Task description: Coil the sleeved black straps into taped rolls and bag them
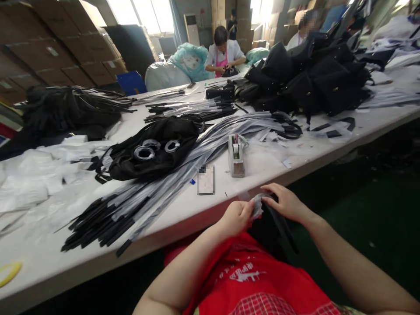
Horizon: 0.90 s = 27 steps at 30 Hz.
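My left hand (236, 215) is closed on a crumpled piece of clear plastic wrap (257, 206), just off the table's front edge. Close to it on the right, my right hand (286, 201) pinches the end of a black strap (282, 227) beside the same wrap. The strap's free length hangs down in front of the red apron (249, 280). Whether the wrap goes all the way round the strap is hidden by my fingers. On the table beyond my hands stands a clear tape dispenser (236, 156), and left of it lies a phone-sized flat rectangle (206, 180).
Plastic-sleeved black straps (170, 175) stretch across the white table (183, 210). Three wrapped rings rest on black fabric (177, 131). Black bags (315, 78) pile up at the right, white foam sheets (42, 175) at the left. A co-worker (223, 52) sits across the table.
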{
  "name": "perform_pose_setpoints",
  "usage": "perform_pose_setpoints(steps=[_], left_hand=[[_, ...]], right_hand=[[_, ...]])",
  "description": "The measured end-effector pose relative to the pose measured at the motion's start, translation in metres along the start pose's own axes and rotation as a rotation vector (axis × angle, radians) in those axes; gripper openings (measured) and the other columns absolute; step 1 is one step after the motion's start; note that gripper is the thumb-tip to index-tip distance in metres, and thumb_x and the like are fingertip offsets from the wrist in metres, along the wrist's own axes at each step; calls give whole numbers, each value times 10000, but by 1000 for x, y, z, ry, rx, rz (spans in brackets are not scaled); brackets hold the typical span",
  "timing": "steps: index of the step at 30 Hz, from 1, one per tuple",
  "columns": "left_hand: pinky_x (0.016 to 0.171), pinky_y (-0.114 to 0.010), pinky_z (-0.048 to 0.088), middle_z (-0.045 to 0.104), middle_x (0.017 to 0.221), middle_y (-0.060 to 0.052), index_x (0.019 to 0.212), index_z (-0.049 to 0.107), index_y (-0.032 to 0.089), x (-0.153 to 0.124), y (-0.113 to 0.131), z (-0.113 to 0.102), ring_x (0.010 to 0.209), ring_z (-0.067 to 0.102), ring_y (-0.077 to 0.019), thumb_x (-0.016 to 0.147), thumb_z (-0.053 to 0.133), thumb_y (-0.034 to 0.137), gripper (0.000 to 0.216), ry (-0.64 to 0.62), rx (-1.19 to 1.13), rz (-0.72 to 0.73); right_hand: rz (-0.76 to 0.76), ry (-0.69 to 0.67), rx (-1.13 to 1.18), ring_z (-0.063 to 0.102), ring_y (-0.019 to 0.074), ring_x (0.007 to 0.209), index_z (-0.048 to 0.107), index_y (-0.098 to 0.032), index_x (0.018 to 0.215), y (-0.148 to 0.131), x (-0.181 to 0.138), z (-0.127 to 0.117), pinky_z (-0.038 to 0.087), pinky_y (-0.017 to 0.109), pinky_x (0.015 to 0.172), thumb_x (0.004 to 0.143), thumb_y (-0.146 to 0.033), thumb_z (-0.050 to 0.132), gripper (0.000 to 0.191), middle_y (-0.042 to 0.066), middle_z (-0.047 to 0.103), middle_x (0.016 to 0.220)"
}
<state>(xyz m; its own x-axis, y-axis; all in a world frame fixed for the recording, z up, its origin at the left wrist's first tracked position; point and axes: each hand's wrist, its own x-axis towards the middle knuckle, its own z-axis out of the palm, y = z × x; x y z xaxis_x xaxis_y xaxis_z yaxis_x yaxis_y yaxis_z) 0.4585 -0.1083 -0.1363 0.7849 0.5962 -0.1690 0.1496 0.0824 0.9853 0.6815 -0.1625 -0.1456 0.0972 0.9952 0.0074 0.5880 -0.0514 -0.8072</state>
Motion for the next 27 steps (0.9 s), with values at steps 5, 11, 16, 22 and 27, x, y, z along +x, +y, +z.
perform_pose_setpoints(steps=[5,11,16,22,27], left_hand=[[469,-244,420,325,359,87,784,651,108,13,16,-13,341,384,-95,865,396,730,677,64,-493,-39],[535,-260,464,341,406,89,823,654,83,19,44,-28,377,411,-85,888,420,699,662,22,-517,-77],[754,-335,516,582,717,-34,990,597,123,40,35,-38,700,606,-166,967,298,619,580,425,-103,266],[895,-475,463,635,969,-216,1008,571,74,41,-10,-32,976,613,-343,943,408,558,515,207,972,268],[710,-364,458,633,662,-106,717,636,158,30,-6,-31,684,620,-251,941,379,585,547,-4,936,-17]], right_hand=[[-43,-307,262,634,220,922,570,-188,1249,0,-13,38,515,367,863,896,-494,578,467,72,680,1018],[-20,-168,406,604,234,966,652,-171,963,-5,-4,52,492,367,862,792,-545,700,413,94,662,1022],[268,-362,822,530,109,543,585,-168,908,-27,-15,68,446,253,553,849,-572,626,411,-24,579,620],[253,-216,991,349,41,392,634,-173,833,-28,-6,33,489,279,617,817,-501,698,335,-96,444,498],[270,-280,589,529,107,558,643,-162,765,11,6,15,446,244,569,773,-589,680,429,-9,617,631]])
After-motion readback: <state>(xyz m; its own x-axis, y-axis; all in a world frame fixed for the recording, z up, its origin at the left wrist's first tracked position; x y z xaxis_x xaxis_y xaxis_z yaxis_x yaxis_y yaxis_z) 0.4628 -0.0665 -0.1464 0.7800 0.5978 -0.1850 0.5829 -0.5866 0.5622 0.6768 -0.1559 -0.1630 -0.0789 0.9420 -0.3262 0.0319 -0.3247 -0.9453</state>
